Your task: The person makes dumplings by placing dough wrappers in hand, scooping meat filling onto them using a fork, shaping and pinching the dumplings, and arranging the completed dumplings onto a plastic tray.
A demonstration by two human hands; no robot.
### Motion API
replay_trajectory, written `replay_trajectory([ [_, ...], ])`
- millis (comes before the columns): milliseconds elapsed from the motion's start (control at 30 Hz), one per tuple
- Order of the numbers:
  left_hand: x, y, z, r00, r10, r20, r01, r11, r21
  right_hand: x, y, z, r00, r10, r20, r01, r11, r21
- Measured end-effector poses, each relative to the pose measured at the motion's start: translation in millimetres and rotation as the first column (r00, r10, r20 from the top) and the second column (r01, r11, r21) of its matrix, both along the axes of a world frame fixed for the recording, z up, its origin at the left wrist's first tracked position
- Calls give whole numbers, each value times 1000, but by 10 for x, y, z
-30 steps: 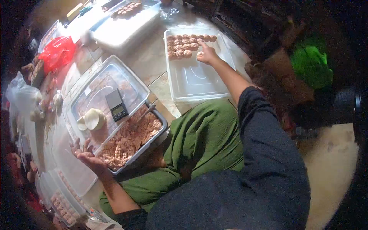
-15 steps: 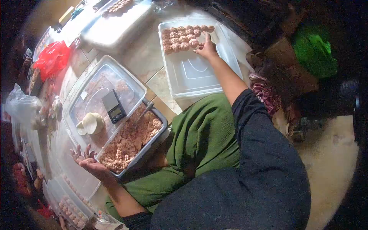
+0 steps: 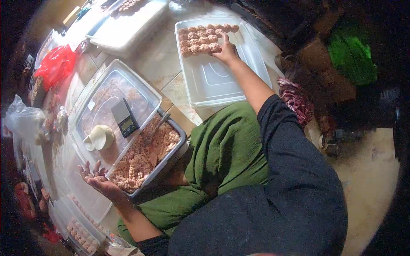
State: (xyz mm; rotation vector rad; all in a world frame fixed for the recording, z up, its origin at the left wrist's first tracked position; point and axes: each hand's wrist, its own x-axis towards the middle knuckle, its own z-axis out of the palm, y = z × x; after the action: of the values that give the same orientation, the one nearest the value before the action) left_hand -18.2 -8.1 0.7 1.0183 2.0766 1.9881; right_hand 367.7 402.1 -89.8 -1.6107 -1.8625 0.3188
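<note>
Over the shallow clear plastic tray (image 3: 213, 91), my right hand (image 3: 226, 51) has its thumb and fingers around a lumpy pinkish-brown ball (image 3: 214, 47) at the end of the nearest row. More such balls (image 3: 194, 42) sit in close rows at the tray's far left. My left hand (image 3: 102, 181) is palm up with fingers apart, holding nothing. It is beside a grey tub (image 3: 181, 141) of crumbly pinkish-brown mixture (image 3: 145, 160). A clear lid (image 3: 147, 79) partly covers the tub, carrying a digital scale (image 3: 124, 117) and a cream-coloured lump or cup-like piece (image 3: 101, 137).
A pale lidded container (image 3: 128, 32) stands at the back. Red plastic bags (image 3: 55, 64) and a clear bag (image 3: 25, 117) lie to the left. Another clear box (image 3: 79, 232) with balls is at lower left. Checked cloth (image 3: 294, 100) lies right of the tray.
My right hand has shifted slightly left in the tray, bringing its ball against the end of the nearest row. My left hand stays in place.
</note>
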Motion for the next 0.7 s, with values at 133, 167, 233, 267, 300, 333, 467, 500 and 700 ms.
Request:
replay_trajectory([
  [133, -11, -17, 5, 999, -38, -18, 38, 999, -4, -54, -57, 143, 999, 32, -33, -31, 999, 33],
  [167, -22, -17, -10, 999, -39, -14, 39, 999, 1, -76, -64, 170, 999, 21, -32, -20, 999, 32],
  [233, -16, -12, 14, 999, -32, -7, 32, 999, -3, -90, -78, 168, 999, 23, -46, -21, 999, 48],
  [267, 10, -10, 37, 1000, -25, -3, 25, 1000, -12, -77, -83, 166, 998, 38, -59, -34, 997, 68],
  [300, 28, -6, 52, 1000, -18, 1, 18, 1000, -19, -59, -83, 167, 996, 53, -71, -47, 995, 89],
  [333, 17, -10, 45, 1000, -26, -6, 25, 1000, -13, -22, -81, 159, 993, 57, -101, -54, 998, 38],
  [467, -52, -28, -24, 998, -57, -2, 57, 998, 19, 78, -19, 108, 986, 30, -165, -48, 993, -105],
  [500, -54, -30, -31, 998, -69, 6, 69, 997, 26, 80, -31, 130, 986, 11, -169, -33, 991, -128],
  [700, -19, -24, -7, 998, -67, -19, 67, 998, -5, 15, 57, 80, 995, 55, -82, -53, 998, 20],
])
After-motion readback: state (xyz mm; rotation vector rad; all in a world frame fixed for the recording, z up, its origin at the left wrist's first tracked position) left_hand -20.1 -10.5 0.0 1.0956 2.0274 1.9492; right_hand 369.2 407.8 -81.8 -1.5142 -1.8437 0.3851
